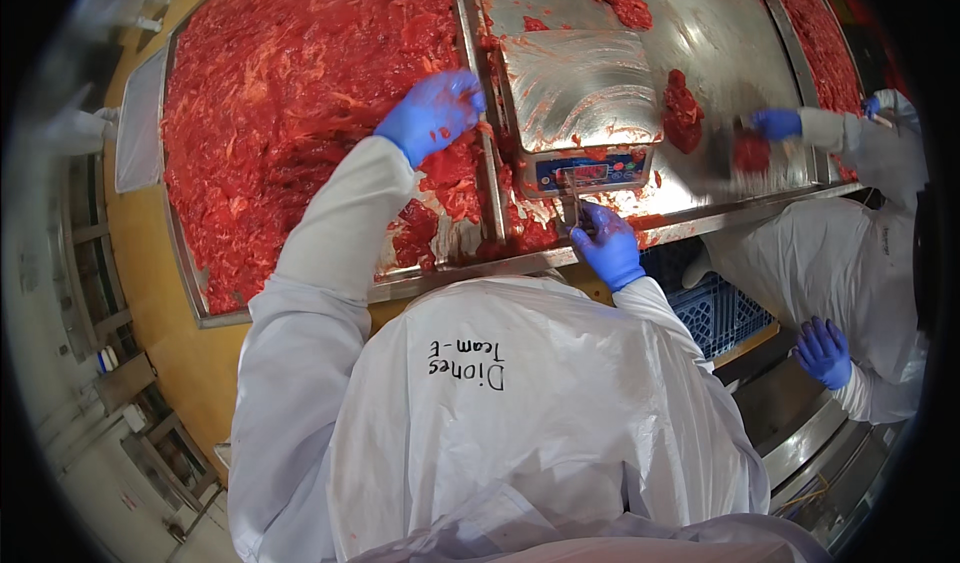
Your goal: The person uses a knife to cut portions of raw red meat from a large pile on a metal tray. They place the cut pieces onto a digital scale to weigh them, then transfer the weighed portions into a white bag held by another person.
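My left hand (432,115), in a blue glove smeared with red, hangs over the right side of a wide metal tray (187,255) heaped with raw red meat (300,113). Its fingers reach toward the tray's rail, somewhat blurred and apart, and no piece shows in them. My right hand (608,245), also gloved in blue, is closed around a thin, pale, narrow-handled tool (572,201) at the front of a weighing scale (585,93). The tool's upper end crosses the scale's display panel (600,170). Shiny red smears mark the scale's bare steel plate.
Meat pieces (683,113) lie on the steel table (735,73) right of the scale. A co-worker's blurred gloved hand (777,124) holds a dark red-smeared object there; another gloved hand (824,352) hangs lower right. Blue crates (722,315) stand below the table edge.
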Motion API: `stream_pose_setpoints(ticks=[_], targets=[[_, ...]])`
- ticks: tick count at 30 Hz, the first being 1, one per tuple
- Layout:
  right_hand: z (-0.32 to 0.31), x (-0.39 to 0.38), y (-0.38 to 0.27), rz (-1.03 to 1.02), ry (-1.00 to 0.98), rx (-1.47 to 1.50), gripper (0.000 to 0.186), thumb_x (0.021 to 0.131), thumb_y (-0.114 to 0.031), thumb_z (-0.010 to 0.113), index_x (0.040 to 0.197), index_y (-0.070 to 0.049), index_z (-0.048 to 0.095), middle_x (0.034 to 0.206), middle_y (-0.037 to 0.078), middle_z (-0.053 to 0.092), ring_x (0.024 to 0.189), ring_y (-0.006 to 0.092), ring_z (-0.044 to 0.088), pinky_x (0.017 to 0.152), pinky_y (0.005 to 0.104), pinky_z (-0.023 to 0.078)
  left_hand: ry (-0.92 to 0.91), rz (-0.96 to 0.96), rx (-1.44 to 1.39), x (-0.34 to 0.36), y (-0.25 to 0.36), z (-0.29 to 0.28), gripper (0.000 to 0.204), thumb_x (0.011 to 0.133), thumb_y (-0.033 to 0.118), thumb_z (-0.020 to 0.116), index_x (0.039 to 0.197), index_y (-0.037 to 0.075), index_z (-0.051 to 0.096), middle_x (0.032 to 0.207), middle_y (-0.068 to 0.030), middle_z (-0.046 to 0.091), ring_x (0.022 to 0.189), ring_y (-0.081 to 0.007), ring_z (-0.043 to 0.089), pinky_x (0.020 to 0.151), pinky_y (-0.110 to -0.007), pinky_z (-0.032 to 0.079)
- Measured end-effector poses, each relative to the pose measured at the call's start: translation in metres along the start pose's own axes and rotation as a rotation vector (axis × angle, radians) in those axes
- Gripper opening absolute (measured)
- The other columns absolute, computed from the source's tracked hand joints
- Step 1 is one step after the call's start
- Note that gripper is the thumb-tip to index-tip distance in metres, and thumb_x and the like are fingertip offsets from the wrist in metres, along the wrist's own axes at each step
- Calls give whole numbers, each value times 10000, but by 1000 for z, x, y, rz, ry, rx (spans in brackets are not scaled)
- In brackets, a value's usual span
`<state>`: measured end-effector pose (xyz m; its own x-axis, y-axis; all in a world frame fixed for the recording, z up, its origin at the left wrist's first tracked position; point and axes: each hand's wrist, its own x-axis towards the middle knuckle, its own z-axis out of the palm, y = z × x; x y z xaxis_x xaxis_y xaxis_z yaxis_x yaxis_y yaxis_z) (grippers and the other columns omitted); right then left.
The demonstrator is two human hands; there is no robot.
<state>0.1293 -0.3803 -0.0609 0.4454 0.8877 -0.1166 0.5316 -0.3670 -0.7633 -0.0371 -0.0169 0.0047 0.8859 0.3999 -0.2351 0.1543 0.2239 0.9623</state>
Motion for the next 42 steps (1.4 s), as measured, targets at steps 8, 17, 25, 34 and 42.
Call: stream_pose_setpoints(ticks=[8,17,25,34,42], targets=[[-8,5,-12,31,-45,-58,434,885,-305,747,1233,-56,673,1047,152,742,963,345,728,868,452,582,-284,219,-44,52,147,153,191,866,27,712,1050,32,659,1041,-63,660,975,-153,684,858,-290,608],[-11,2,-14,31,-8,-19,448,875,-244,759,1268,-49,670,1054,156,744,993,339,729,874,439,585,-440,548,-84,85,194,171,277,889,63,717,1164,33,721,1125,-85,725,991,-205,725,899,-352,610],[-15,-7,-14,218,33,223,459,912,-181,799,1318,-39,639,1130,155,738,1038,247,729,926,374,577,87,459,929,34,109,91,387,819,54,744,1204,63,706,1201,-170,667,1085,-359,674,937,-432,564],[-18,3,-11,87,171,266,364,919,-144,765,1242,-9,662,1088,145,727,975,261,724,877,379,573,-116,132,1526,-96,-106,19,128,873,93,704,958,25,637,985,-144,599,912,-306,623,819,-428,525],[-11,-1,-16,17,-13,-46,393,895,-186,738,1242,-20,655,1034,179,725,951,349,717,855,457,573,89,123,492,-34,72,61,74,839,-2,668,893,6,617,821,-194,625,810,-348,633,751,-432,520]])
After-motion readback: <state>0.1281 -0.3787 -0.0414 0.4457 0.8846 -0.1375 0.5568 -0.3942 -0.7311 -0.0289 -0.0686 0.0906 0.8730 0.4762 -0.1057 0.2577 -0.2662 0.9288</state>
